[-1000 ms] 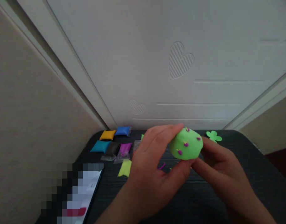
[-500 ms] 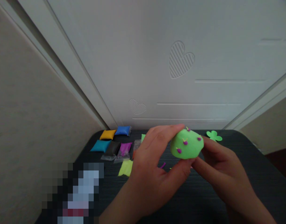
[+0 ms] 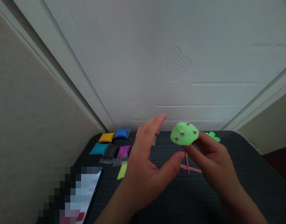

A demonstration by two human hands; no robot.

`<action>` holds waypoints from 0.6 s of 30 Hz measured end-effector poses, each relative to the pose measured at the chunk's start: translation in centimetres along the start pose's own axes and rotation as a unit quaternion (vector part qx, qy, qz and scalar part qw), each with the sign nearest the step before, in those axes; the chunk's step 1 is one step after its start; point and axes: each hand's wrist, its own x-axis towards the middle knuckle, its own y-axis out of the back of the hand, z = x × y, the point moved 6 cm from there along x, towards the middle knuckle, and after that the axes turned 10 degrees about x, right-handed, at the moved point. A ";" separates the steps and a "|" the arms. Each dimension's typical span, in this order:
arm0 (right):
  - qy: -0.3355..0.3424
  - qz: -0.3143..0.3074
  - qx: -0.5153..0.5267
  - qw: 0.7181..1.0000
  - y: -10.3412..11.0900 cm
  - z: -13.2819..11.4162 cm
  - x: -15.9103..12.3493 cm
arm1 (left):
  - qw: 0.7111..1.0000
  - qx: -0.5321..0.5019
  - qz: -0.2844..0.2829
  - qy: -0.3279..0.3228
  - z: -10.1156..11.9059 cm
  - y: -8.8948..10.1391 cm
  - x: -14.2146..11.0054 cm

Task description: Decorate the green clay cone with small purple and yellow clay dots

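A light green clay piece, rounded and dotted with several small purple bits tipped in yellow, is held above the table. The fingers and thumb of my right hand pinch it from its right and lower side. To its left, my left hand is apart from it, thumb and fingers spread with nothing between them. Below the clay piece, a thin pink tool and a flat pink tool lie crossed on the table. Part of a green clover-like clay shape shows behind my right hand.
Clay packets lie at the back left: yellow, blue, teal, black and purple. A yellow-green piece is nearer. A partly blurred tablet lies front left on the dark table, before a white panel.
My left hand has let go of the green clay piece and opened, drawing off to the left. My right hand keeps the piece, now slightly higher. The pink tools have come into view.
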 end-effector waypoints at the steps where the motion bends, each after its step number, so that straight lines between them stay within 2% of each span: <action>1: -0.004 0.028 -0.009 1.000 0.2 0.5 0.3 | 1.000 0.003 -0.007 0.002 -0.3 -0.1 0.2; 3: -0.008 0.078 -0.020 0.997 0.5 1.3 0.9 | 0.999 0.023 -0.024 0.004 -1.1 -0.6 0.6; 5: -0.014 0.098 -0.015 0.995 0.5 2.2 1.4 | 0.998 0.053 -0.044 0.008 -2.0 -1.4 1.0; 11: -0.036 0.066 0.045 0.996 -0.1 3.3 1.9 | 0.992 0.087 -0.089 0.025 -3.8 -3.4 1.5; 18: -0.057 0.041 0.073 0.995 -0.3 3.3 1.8 | 0.994 0.086 -0.061 0.028 -3.2 -2.5 1.6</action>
